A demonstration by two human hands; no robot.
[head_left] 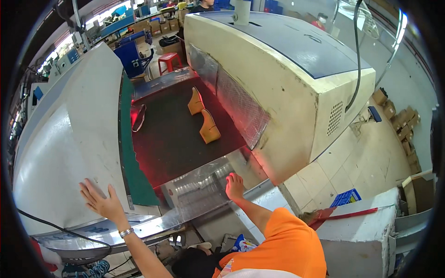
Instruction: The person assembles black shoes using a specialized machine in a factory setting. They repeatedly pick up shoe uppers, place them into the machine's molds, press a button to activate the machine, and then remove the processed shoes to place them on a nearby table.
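Observation:
My left hand [103, 203], a metal-band watch on its wrist, is open with fingers spread against the rounded white machine cover [60, 153]. My right hand [235, 186] has its fingers curled in over the shiny metal plate [199, 180] at the near end of a dark belt [171, 139]; nothing shows in it. Two tan shoe uppers [209, 127] lie one behind the other on the belt, apart from both hands. Beside the green flap [134, 153], a piece with a pale edge [139, 118] lies in red light; its kind is unclear.
A large cream machine housing [287, 106] with a clear plastic curtain [241, 106] flanks the belt on the right. A red stool [170, 60] stands beyond the far end. At right are a white block [357, 231], a blue crate [345, 198] and cardboard boxes [405, 123].

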